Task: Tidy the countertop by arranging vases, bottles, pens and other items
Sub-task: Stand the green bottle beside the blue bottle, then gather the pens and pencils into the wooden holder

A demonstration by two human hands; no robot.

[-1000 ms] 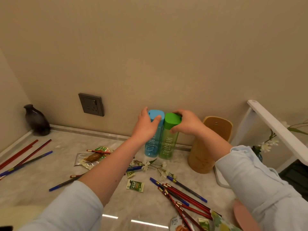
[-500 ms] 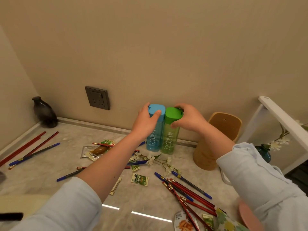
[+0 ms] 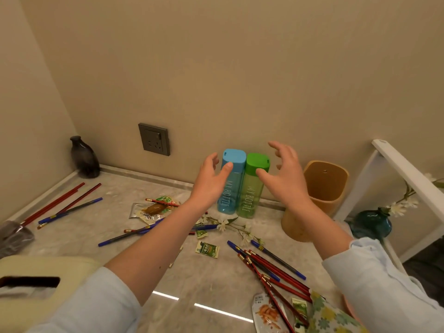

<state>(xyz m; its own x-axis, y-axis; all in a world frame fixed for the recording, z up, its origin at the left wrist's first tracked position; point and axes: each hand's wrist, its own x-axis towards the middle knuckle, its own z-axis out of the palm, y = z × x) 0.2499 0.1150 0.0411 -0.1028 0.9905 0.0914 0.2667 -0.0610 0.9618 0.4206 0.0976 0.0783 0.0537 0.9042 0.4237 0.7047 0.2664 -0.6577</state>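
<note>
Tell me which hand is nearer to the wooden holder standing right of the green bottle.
Right. The right hand is open just left of the wooden holder, in front of the green bottle. The left hand is farther off, open at the blue bottle, beyond both bottles.

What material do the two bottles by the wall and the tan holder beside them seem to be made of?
The blue bottle and green bottle look like tinted see-through plastic with opaque matte caps. The holder looks like bamboo or wood, for its tan matte surface, though moulded plastic is possible.

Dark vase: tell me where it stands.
The dark vase stands in the far left corner of the countertop, against the wall, left of the socket.
</note>
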